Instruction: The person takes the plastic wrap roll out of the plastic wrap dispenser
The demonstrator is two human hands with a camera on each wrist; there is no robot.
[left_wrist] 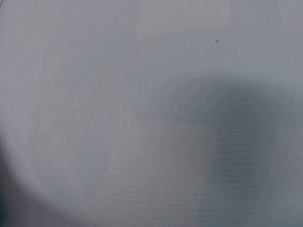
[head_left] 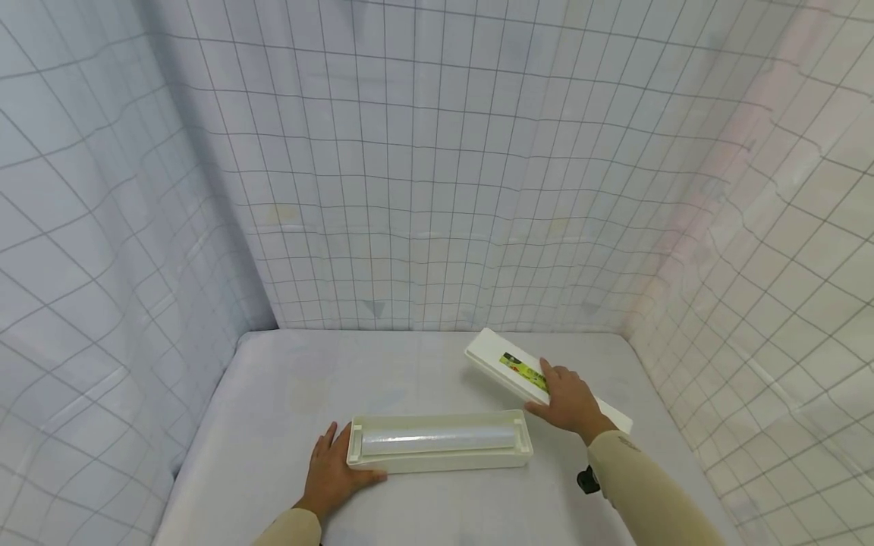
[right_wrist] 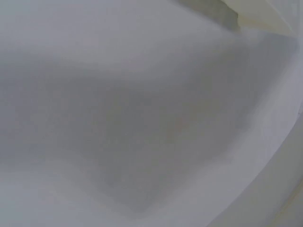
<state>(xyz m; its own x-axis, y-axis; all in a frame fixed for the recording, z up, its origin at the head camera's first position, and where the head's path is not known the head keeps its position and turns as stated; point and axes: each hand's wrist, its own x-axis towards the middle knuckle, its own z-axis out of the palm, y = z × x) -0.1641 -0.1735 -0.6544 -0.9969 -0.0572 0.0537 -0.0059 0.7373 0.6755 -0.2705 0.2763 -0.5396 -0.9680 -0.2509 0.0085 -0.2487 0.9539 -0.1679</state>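
Observation:
A long, open cream-white plastic box (head_left: 437, 461) lies crosswise on the table, and a shiny roll of cling film (head_left: 437, 440) sits inside it. At its left end, my left hand (head_left: 332, 470) holds the corner, the thumb along the front wall and the fingers by the end wall. To the right, my right hand (head_left: 572, 402) grips a long white lid (head_left: 488, 349) across its width. That lid slants from back left to front right, bears a yellow-green label (head_left: 522, 370), and looks raised off the table. Neither wrist view shows fingers.
White cloth covers the table (head_left: 293, 379). Gridded white curtains (head_left: 423, 189) hang behind it and on both sides. A pale plastic edge (right_wrist: 260, 14) enters the top right of the right wrist view, above a soft shadow. Only blurred white surface fills the left wrist view.

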